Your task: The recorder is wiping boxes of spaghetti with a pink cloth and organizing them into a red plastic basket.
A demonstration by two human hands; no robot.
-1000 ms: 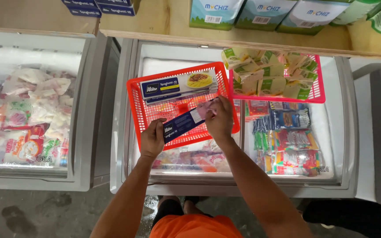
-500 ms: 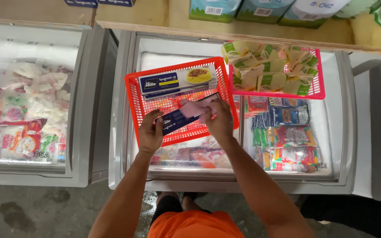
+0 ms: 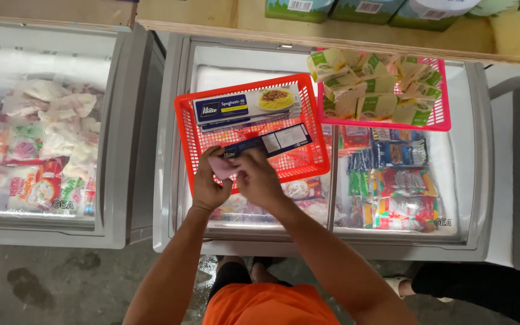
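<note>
A red plastic basket [image 3: 308,162] rests on the glass lid of a chest freezer [image 3: 179,138]. Inside it lie flat dark blue pasta boxes [image 3: 245,108] in a stack. Another dark blue box [image 3: 275,142] lies tilted across the basket's front. My left hand [image 3: 209,183] grips the near end of that box together with a small pink object [image 3: 221,167]. My right hand [image 3: 260,177] is closed on the same end, right beside the left hand.
A pink basket [image 3: 386,123] of green and white packets sits to the right on the same lid. Frozen goods show under the glass. A second freezer [image 3: 43,138] stands at the left. A wooden shelf [image 3: 224,15] with cartons runs along the back.
Both hands drew back toward the basket's near edge and came together at the blue box's near end. The box now lies flatter across the basket.
</note>
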